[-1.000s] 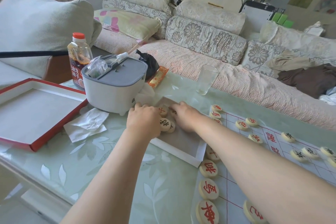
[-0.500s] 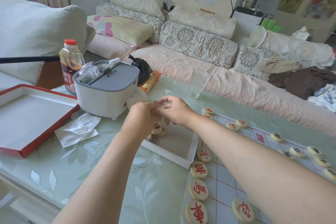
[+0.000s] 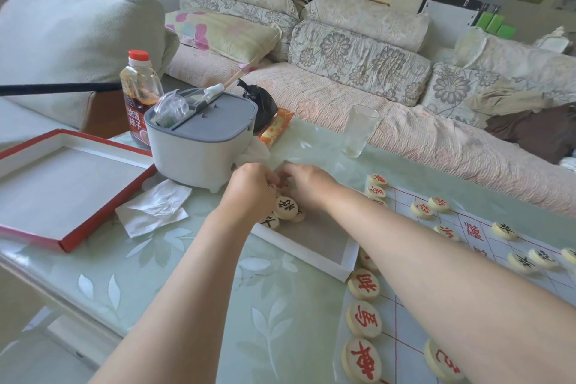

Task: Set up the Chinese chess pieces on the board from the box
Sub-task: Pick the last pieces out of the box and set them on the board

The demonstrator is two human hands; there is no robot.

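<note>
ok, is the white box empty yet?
No, a few black-lettered pieces lie in the far corner of the white box, between the left hand and the right hand.

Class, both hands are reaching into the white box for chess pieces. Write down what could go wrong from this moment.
The forearm of the right hand crosses low over the round cream red-character pieces at the edge of the paper board; pulling back could sweep them askew. The clear drinking glass stands just beyond the shallow white box; a hasty lift might tip it. The left hand crowds the same corner, so a piece may slip.
</note>
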